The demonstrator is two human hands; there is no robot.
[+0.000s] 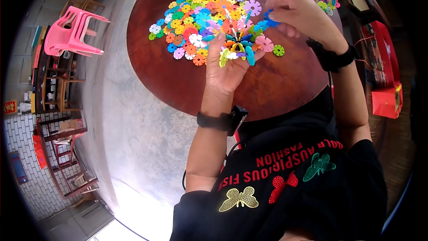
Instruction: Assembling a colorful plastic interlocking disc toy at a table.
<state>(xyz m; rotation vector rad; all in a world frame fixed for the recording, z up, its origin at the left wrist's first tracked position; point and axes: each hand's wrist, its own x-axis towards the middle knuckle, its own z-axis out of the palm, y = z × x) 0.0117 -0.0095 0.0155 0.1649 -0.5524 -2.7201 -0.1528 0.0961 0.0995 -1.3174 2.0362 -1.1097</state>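
Observation:
My left hand [225, 71] is raised over the near part of the round table, its fingers wrapped round the base of a built piece of interlocking flower discs [239, 45]. Yellow, teal, orange, white and purple discs fan outward from that piece. At its right side my right hand [298, 15] pinches a blue flower disc [270, 20] between thumb and fingertips. Whether the blue disc touches the built piece I cannot tell. Behind and left of my left hand spreads a pile of loose flower discs [191, 15] in many colours. A single green disc [278, 50] lies to the right.
The brown round table [165, 85] has its near edge just in front of my body. More discs [327, 3] are heaped at its far right. Stacked pink plastic stools [67, 35] stand on the floor at left, and a red paper bag [386, 101] is at right.

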